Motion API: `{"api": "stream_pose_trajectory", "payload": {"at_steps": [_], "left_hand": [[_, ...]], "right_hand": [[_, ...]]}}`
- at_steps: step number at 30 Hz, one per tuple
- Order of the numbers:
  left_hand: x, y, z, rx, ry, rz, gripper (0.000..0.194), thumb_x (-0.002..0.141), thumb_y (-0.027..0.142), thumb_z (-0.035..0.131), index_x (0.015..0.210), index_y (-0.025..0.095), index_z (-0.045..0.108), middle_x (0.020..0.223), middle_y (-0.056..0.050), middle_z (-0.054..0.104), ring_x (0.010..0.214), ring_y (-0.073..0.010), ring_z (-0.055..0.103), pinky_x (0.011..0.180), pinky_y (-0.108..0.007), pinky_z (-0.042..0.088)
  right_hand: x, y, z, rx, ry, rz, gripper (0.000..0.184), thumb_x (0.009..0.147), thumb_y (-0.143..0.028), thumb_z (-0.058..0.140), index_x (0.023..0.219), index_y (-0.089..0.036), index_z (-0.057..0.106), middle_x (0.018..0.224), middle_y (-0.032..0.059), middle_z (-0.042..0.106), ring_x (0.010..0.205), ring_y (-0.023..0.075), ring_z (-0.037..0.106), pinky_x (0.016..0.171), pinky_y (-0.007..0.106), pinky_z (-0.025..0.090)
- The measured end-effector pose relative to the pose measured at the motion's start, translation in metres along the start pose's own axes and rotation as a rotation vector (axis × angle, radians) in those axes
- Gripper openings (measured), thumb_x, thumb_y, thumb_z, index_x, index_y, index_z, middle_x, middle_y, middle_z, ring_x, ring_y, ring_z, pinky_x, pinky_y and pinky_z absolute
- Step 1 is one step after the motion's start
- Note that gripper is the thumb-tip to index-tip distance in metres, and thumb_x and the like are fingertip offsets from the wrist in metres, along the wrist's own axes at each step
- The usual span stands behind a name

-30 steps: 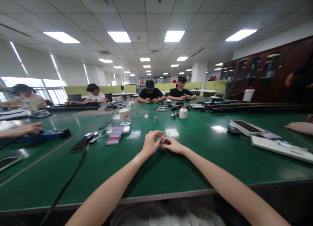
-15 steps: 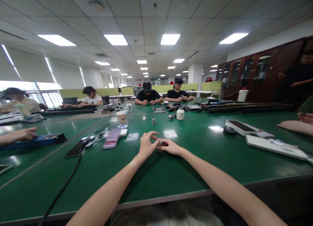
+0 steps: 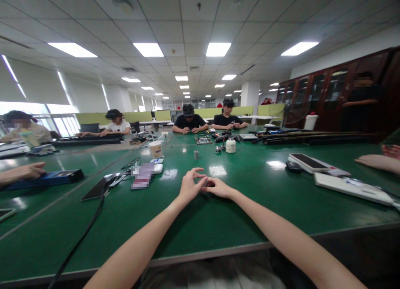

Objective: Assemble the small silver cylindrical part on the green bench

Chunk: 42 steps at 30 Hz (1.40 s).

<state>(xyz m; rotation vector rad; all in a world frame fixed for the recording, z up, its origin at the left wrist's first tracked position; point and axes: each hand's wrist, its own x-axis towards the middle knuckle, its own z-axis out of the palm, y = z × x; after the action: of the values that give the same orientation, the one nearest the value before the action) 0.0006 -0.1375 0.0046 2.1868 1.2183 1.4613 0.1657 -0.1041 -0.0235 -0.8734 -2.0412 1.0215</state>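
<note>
My left hand (image 3: 190, 184) and my right hand (image 3: 221, 188) meet over the middle of the green table (image 3: 175, 234), thumbs and fingertips closed around a small silvery metal piece. Fingers hide nearly all of it, so its exact shape cannot be told. Beyond my hands a small grey metal cylinder (image 3: 196, 154) stands upright on the table. Farther off, to its right, are small shiny metal parts (image 3: 218, 149) beside a white jar (image 3: 230, 145).
To the left lie a dark tablet-like slab (image 3: 99, 188), a black cable (image 3: 84, 234) and a paper cup (image 3: 155, 149). A phone (image 3: 308, 162) and a long white case (image 3: 350, 188) lie right. Other people sit around; a co-worker's hand (image 3: 28, 172) rests on a blue box (image 3: 64, 178).
The view has shifted slightly to the right. My hands stay together, and the metal piece between them shows less than before. A person at the far right has moved back towards the cabinets.
</note>
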Motion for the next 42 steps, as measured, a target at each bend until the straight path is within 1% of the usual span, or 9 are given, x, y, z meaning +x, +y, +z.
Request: {"api": "stream_pose_trajectory", "payload": {"at_steps": [3, 11, 15, 21, 25, 30, 35, 39, 42], "left_hand": [[-0.001, 0.0, 0.001, 0.024, 0.04, -0.005, 0.035, 0.079, 0.03, 0.065, 0.111, 0.021, 0.056, 0.096, -0.005, 0.074, 0.099, -0.0223, 0.066, 0.093, -0.039, 0.045], [0.003, 0.002, -0.004, 0.033, 0.075, 0.019, 0.031, 0.079, 0.031, 0.065, 0.108, 0.022, 0.057, 0.084, -0.002, 0.074, 0.092, -0.0204, 0.067, 0.091, -0.036, 0.045], [0.01, -0.013, -0.014, 0.069, 0.123, 0.008, 0.03, 0.08, 0.032, 0.064, 0.108, 0.022, 0.057, 0.086, -0.003, 0.074, 0.091, -0.0204, 0.068, 0.091, -0.036, 0.045], [0.009, -0.053, -0.019, 0.169, -0.111, -0.189, 0.027, 0.071, 0.025, 0.07, 0.097, 0.023, 0.063, 0.079, -0.002, 0.076, 0.089, -0.0234, 0.07, 0.087, -0.038, 0.048], [0.006, -0.061, -0.016, 0.19, -0.151, -0.223, 0.028, 0.071, 0.028, 0.071, 0.098, 0.023, 0.064, 0.083, -0.002, 0.076, 0.091, -0.0233, 0.07, 0.085, -0.036, 0.049], [0.006, -0.053, -0.016, 0.205, -0.107, -0.205, 0.026, 0.072, 0.027, 0.07, 0.097, 0.024, 0.064, 0.082, -0.002, 0.076, 0.091, -0.0237, 0.07, 0.086, -0.037, 0.049], [0.006, -0.025, -0.014, 0.072, 0.073, -0.063, 0.031, 0.081, 0.031, 0.062, 0.11, 0.023, 0.057, 0.089, -0.002, 0.075, 0.092, -0.0212, 0.069, 0.09, -0.036, 0.046], [0.003, -0.003, -0.005, -0.06, 0.043, -0.033, 0.033, 0.081, 0.029, 0.062, 0.112, 0.022, 0.053, 0.086, -0.001, 0.074, 0.086, -0.0179, 0.07, 0.086, -0.031, 0.048], [0.001, 0.003, -0.002, -0.075, 0.017, -0.045, 0.028, 0.08, 0.026, 0.062, 0.107, 0.023, 0.053, 0.085, 0.0, 0.074, 0.085, -0.0175, 0.07, 0.085, -0.031, 0.049]], "right_hand": [[0.0, 0.0, 0.0, 0.002, -0.003, -0.019, 0.038, 0.072, -0.047, 0.07, 0.087, -0.013, 0.061, 0.069, -0.001, 0.056, 0.062, 0.0125, 0.049, 0.061, 0.027, 0.038], [-0.001, -0.002, 0.0, 0.007, -0.009, -0.016, 0.039, 0.072, -0.048, 0.071, 0.088, -0.014, 0.062, 0.072, -0.0004, 0.059, 0.065, 0.0128, 0.05, 0.064, 0.027, 0.04], [-0.003, -0.004, -0.001, -0.004, -0.006, -0.017, 0.036, 0.073, -0.045, 0.071, 0.09, -0.015, 0.063, 0.076, 0.0009, 0.061, 0.069, 0.0139, 0.053, 0.066, 0.027, 0.041], [-0.005, -0.008, -0.002, -0.014, -0.018, -0.017, 0.039, 0.074, -0.047, 0.07, 0.096, -0.015, 0.065, 0.079, 0.0017, 0.062, 0.071, 0.0146, 0.054, 0.069, 0.028, 0.042], [-0.005, -0.007, -0.002, -0.018, -0.015, -0.017, 0.04, 0.074, -0.048, 0.07, 0.098, -0.015, 0.065, 0.08, 0.0018, 0.062, 0.072, 0.0148, 0.054, 0.07, 0.028, 0.043], [-0.004, -0.006, -0.002, -0.044, -0.009, -0.022, 0.04, 0.074, -0.047, 0.069, 0.098, -0.015, 0.064, 0.081, 0.0022, 0.062, 0.072, 0.0146, 0.054, 0.069, 0.028, 0.042], [-0.004, -0.004, -0.002, -0.058, -0.005, -0.032, 0.039, 0.074, -0.048, 0.069, 0.094, -0.015, 0.064, 0.079, 0.0019, 0.062, 0.071, 0.0149, 0.054, 0.068, 0.028, 0.042], [-0.002, 0.0, -0.001, -0.035, 0.003, -0.027, 0.036, 0.073, -0.046, 0.07, 0.09, -0.015, 0.062, 0.075, 0.0003, 0.06, 0.068, 0.0136, 0.052, 0.065, 0.027, 0.042], [-0.001, 0.002, 0.0, -0.005, 0.004, -0.035, 0.036, 0.073, -0.045, 0.07, 0.088, -0.014, 0.061, 0.075, 0.0004, 0.06, 0.067, 0.0136, 0.052, 0.066, 0.028, 0.042]]}}
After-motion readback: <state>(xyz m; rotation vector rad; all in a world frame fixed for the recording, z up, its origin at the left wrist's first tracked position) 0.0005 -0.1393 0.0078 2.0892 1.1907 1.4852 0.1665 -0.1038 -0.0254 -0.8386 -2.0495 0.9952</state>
